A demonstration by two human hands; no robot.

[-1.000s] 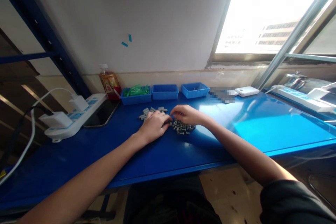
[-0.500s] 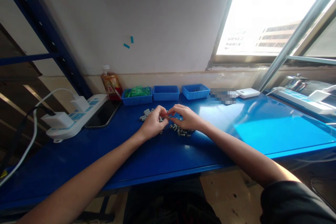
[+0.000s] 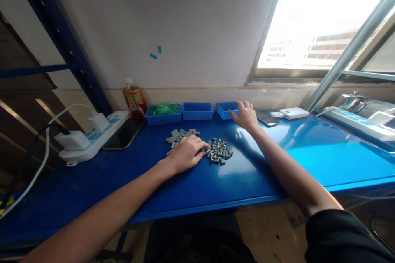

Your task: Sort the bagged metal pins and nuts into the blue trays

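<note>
My left hand [image 3: 189, 154] rests low over the tabletop, thumb and index finger closing on a bolt at the left edge of a pile of small silver bolts [image 3: 219, 151]. Beneath and behind that hand lies a group of silver metal sleeves [image 3: 177, 135], partly covered by it. My right hand [image 3: 246, 116] is at the right-hand blue bin [image 3: 224, 114], fingers apart over its right side and thumb near the front rim. A few small parts show inside this bin; the hand hides the rest.
A blue bin of green pieces [image 3: 163, 116] and another blue bin [image 3: 197, 113] stand along the wall. Left are a drink bottle [image 3: 135, 100], a dark phone [image 3: 123, 135] and a power strip [image 3: 92, 137]. A white device [image 3: 294, 113] lies at right on the blue table [image 3: 200, 193].
My hands were together above the parts and have separated. The right moved back and right to the bin; the left came down beside the bolts. The view shifted slightly.
</note>
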